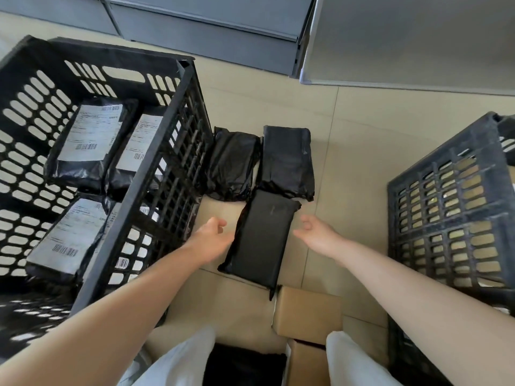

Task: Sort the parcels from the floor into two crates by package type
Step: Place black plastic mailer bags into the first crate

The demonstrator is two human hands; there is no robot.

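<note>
1. The fingers (220, 222) of the left hand (213, 235) are hanging loosely curled and holding nothing; the right hand (315, 232) is reaching likewise, relaxed and empty.
2. Both hands are flanking a flat black poly-bag parcel (260, 238) that is lying on the floor (348, 168), partly over a cardboard box (220, 305).
3. Two more black bagged parcels (231, 165) (285, 161) are sitting just beyond it.
4. The left crate (147, 174) is already holding labelled black bags (89, 140); the right crate (446, 201) is showing something tan through its slots.
5. The parcel is looking light, fairly stiff, with slippery film; gripping both long edges seems safest.
</note>
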